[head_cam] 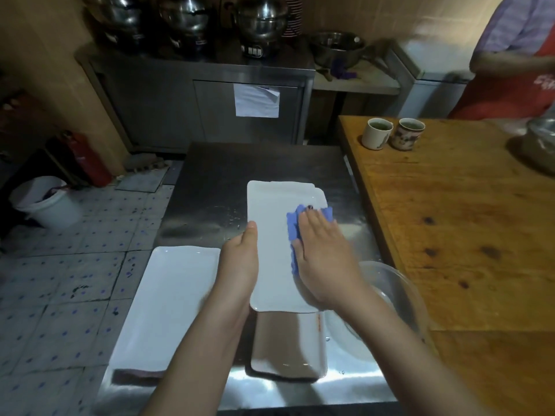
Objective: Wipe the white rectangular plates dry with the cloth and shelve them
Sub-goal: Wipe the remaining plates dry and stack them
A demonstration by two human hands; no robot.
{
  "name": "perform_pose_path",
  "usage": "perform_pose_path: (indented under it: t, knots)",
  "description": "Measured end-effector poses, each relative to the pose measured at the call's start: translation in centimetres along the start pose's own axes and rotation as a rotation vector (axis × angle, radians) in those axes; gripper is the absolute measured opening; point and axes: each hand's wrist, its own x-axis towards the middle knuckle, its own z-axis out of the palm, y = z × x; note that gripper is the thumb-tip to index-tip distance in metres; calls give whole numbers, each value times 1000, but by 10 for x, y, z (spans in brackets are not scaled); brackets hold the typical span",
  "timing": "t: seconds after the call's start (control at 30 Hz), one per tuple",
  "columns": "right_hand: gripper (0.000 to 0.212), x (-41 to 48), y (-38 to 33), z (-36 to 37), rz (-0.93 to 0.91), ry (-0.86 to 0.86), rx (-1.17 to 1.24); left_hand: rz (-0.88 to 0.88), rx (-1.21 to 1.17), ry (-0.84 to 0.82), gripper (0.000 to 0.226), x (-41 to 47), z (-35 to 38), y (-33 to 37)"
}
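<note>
Fingers (312, 226) of the right hand (324, 259) lie flat and straight on the blue cloth (292, 229). They press it down on the far right part of the middle plate (270, 265). The left hand (240, 265) holds that plate's left edge with the thumb on top of the rim. Its other fingers are hidden.

The steel table (210, 175) is the biggest thing, and all the plates are on it. Water drops sit on it just left of the middle plate. A wooden table (450, 220) stands right beside it on the right. A person in a red apron (510, 85) stands at the far right.

The middle plate is white and long, and it runs from near to far. At its far right corner, the edge of another white plate (319, 195) peeks out from under it. The left plate (168, 304) is white too and lies by the table's left edge. The near plate (288, 346) lies under the near end of the middle plate and looks dark and shiny. A clear bowl (390, 295) sits on the right, partly under the right arm.

A white bucket (48, 202) stands on the floor at the left. Two cups (377, 133) stand side by side at the far end of the wooden table.
</note>
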Motion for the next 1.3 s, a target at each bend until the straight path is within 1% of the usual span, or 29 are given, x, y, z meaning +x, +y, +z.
perform_pose_path:
  t: [0.1,0.17,0.23,0.33,0.37,0.5,0.57,0.63,0.7,0.73,0.77,0.83,0.93,1.03,1.1,1.23,1.3]
  knots:
    - [57,-15,-4,-4,-73,-24,38,-1,28,8,41,2,-1,-1]
    - [50,5,3,-13,-42,-75,93,6,54,-4,41,0,4,-5]
    - [51,26,6,-22,-12,-69,132,7,90,-39,41,-3,9,-8]
    - [51,37,-4,-26,-111,-141,75,7,102,-58,38,-3,9,-7]
    - [51,34,-3,-26,-115,-157,40,1,88,-61,37,-3,8,-5]
    - [52,28,20,-23,69,-53,-115,-1,17,-60,40,-4,3,-2]
    - [53,19,18,-21,157,-46,-147,17,31,-79,41,-5,4,-1]
    - [54,19,9,-18,256,-36,-63,29,52,-98,42,-4,10,-4]
    - [56,27,-3,-17,344,-2,122,29,82,-107,44,-5,17,-7]
    - [58,33,-10,-19,359,18,214,30,90,-112,45,-6,21,-8]
    - [59,37,-16,-22,342,27,289,22,88,-110,45,-5,23,-8]
    - [58,42,-26,-31,234,-8,366,4,70,-101,42,-1,24,-5]
    - [56,37,-29,-33,85,-98,335,18,36,-72,34,4,20,-1]
    - [55,21,-24,-26,117,-144,228,-2,19,-71,31,6,18,-2]
    - [56,7,-28,-25,136,-172,207,-27,29,-62,32,9,19,-2]
    - [57,-15,-44,-31,32,-240,253,-12,27,-25,40,20,15,4]
    - [57,-21,-46,-35,-10,-274,272,-11,17,-23,39,25,13,6]
